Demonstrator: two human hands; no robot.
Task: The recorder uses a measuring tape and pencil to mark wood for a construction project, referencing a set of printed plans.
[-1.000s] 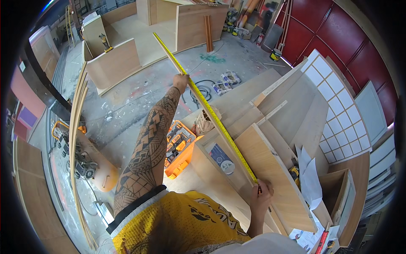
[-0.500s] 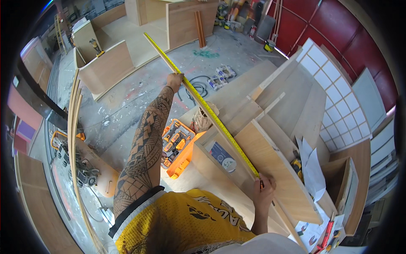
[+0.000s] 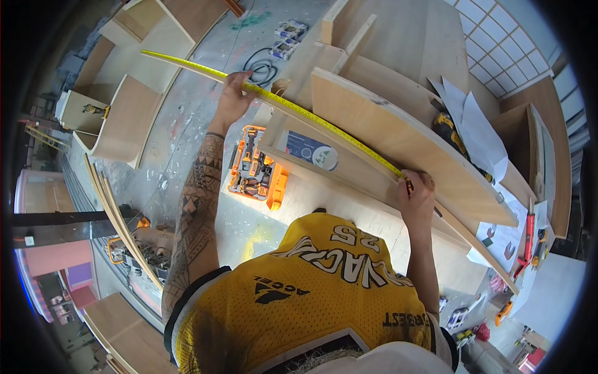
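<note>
Your left hand (image 3: pixel 237 100) pinches the yellow tape measure (image 3: pixel 324 126) against a wooden strip (image 3: pixel 483 250); your right hand (image 3: pixel 418 194) grips the tape's near end. The tape runs between your hands and beyond the left.

a long, flat yellow tape measure (image 3: pixel 330 127) with fine dark markings is stretched out along a slim, pale wooden strip (image 3: pixel 478 247). both slant from the far left to the near right, and i see the strip run on past the tape's near end.
</note>
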